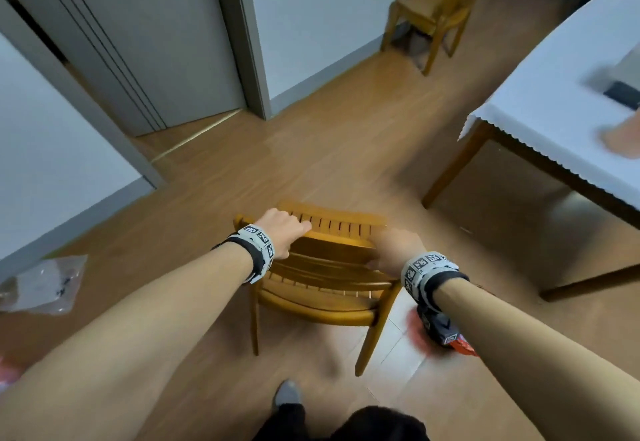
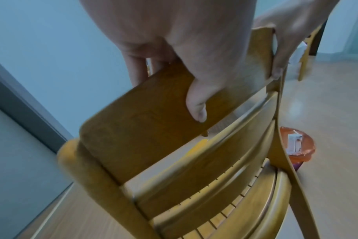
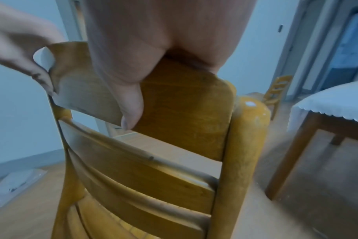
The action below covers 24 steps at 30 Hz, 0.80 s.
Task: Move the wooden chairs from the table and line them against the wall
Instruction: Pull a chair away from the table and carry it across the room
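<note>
A wooden chair [image 1: 322, 288] with a slatted seat and a ladder back is in front of me on the floor. My left hand [image 1: 282, 232] grips the left end of its top back rail [image 2: 145, 116], thumb on the near face and fingers over the far side. My right hand [image 1: 391, 253] grips the right end of the same rail [image 3: 186, 106]. A second wooden chair [image 1: 433, 14] stands against the far wall [image 1: 322, 18]. The table [image 1: 561, 94] with a white cloth is on the right.
A grey door and frame [image 1: 156, 42] stand ahead on the left. A clear plastic bag [image 1: 41, 284] lies on the floor to the left. An orange-lined bin [image 2: 296, 145] sits by the chair's right rear leg. Bare wooden floor [image 1: 346, 146] lies between me and the wall.
</note>
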### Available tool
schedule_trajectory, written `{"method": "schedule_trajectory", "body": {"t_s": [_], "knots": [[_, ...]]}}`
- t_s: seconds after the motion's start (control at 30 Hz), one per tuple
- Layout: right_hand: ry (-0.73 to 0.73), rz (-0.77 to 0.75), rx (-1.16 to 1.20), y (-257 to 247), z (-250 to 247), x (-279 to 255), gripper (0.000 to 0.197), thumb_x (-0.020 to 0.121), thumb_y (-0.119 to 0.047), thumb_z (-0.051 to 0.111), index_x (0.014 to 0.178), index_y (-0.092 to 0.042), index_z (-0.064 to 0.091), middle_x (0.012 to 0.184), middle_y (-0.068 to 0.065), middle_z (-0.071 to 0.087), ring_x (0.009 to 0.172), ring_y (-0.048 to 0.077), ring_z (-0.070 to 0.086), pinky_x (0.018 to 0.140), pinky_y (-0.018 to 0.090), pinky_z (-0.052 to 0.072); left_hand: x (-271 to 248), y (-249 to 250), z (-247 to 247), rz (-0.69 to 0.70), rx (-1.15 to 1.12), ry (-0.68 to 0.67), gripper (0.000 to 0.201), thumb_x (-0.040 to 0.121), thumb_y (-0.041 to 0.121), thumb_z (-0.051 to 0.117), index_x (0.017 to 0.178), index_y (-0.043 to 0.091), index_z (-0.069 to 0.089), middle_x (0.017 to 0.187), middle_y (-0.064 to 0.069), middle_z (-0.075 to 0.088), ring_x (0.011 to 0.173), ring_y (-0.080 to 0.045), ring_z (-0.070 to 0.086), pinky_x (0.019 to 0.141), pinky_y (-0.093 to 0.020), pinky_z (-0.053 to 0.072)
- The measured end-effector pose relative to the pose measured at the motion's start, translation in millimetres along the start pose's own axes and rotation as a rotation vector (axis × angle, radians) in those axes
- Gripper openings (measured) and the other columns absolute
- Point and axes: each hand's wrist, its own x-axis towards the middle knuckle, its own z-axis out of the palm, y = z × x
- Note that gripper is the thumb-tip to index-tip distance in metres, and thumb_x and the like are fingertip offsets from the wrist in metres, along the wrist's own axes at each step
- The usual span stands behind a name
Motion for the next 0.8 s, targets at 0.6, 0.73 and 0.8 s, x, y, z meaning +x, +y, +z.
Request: {"method": "schedule_trajectory", "body": {"t_s": [0.6,0.73,0.8], "knots": [[0.016,0.141,0.187,-26.4,-2.6,24.4,0.032,0.089,-0.039,0.070,0.120,-0.031,0.066,0.093,-0.005,0.070,0.084,0.019,0.066,0.074,0.033,0.058,36.4,-58.4,12.1,0.205,-0.002,0.012,0.032,0.094,0.027,0.064,0.116,0.017,0.044,0.079,0.000,0.061,0.066,-0.018,0.056,0.057,-0.029,0.041],[-0.004,0.173,0.188,-33.0,-3.6,23.5,0.025,0.090,-0.037,0.068,0.114,-0.030,0.068,0.090,-0.005,0.070,0.081,0.018,0.067,0.074,0.033,0.059,42.9,-66.0,22.5,0.273,-0.140,0.023,0.033,0.092,0.030,0.068,0.118,0.023,0.048,0.081,0.002,0.065,0.069,-0.016,0.059,0.064,-0.030,0.050],[-0.020,0.189,0.195,-39.1,-1.1,19.6,0.017,0.091,-0.036,0.067,0.107,-0.031,0.069,0.087,-0.006,0.069,0.081,0.018,0.067,0.073,0.032,0.059,42.6,-68.1,28.9,0.319,-0.165,0.006,0.035,0.093,0.029,0.068,0.121,0.024,0.048,0.079,0.002,0.063,0.069,-0.015,0.059,0.066,-0.030,0.051]]}}
